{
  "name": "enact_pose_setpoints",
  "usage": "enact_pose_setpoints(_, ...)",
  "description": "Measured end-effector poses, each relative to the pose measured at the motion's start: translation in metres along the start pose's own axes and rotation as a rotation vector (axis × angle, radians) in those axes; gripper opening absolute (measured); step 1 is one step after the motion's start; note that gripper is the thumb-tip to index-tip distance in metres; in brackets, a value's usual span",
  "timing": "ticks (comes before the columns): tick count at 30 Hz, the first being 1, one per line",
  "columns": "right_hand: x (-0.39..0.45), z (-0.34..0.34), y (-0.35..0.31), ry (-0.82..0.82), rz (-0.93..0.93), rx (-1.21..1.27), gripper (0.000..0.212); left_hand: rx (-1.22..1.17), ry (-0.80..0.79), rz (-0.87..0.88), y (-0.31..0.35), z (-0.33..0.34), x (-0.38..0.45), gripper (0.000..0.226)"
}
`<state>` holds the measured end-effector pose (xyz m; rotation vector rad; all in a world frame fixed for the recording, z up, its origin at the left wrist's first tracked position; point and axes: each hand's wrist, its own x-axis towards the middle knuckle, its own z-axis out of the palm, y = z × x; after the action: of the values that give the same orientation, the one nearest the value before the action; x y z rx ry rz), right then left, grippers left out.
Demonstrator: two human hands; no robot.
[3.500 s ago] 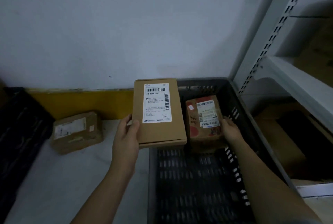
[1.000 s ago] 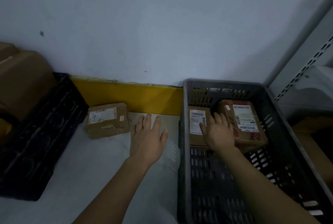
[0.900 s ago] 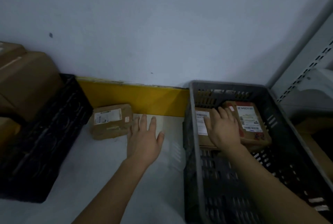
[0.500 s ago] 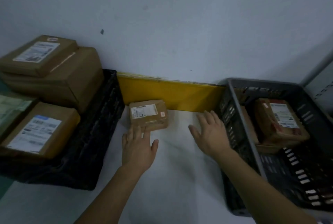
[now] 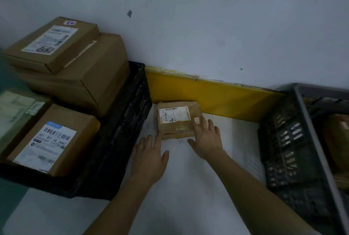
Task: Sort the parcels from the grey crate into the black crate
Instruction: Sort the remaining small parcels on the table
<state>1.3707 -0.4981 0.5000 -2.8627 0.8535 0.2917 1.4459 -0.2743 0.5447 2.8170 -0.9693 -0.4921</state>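
A small brown parcel [image 5: 177, 120] lies on the white surface [image 5: 188, 187] between the two crates, its label up, just in front of the yellow strip [image 5: 207, 91]. The right hand [image 5: 206, 139], fingers spread and open, rests on the parcel's corner at 4 o'clock. The left hand [image 5: 149, 156], also open, lies flat at the parcel's 7 o'clock, fingertips at its edge (contact unclear). The black crate [image 5: 117, 136], at 9 o'clock, holds stacked boxes [image 5: 62, 64]; the grey crate [image 5: 294, 140] sits at 3 o'clock.
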Motion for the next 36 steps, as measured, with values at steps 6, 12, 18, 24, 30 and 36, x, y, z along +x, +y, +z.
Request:
enact_pose_setpoints(6,0.042,0.035,0.008,0.002,-0.048,-0.039,0.066,-0.056,-0.064,-0.065,-0.006,0.007,0.02,0.074)
enact_pose_setpoints(12,0.021,0.044,0.013,0.184,-0.124,-0.048,0.037,-0.357,-0.225,-0.174,0.001,0.016,0.05,0.078)
enact_pose_setpoints(18,-0.034,0.067,-0.017,0.279,-0.217,0.137,0.008,-0.589,-0.406,-0.282,0.02,0.036,0.086,0.078)
enact_pose_setpoints(24,-0.016,0.032,0.042,0.195,0.314,0.132,0.067,-0.702,-0.452,-0.205,0.033,0.048,0.087,0.061)
enact_pose_setpoints(30,-0.02,0.061,0.047,0.041,0.294,0.387,0.066,-0.741,-0.479,-0.157,0.037,0.06,0.085,0.046)
enact_pose_setpoints(36,-0.026,0.039,0.036,0.133,0.292,0.671,0.038,-1.007,-0.378,-0.237,0.044,0.034,0.077,0.021)
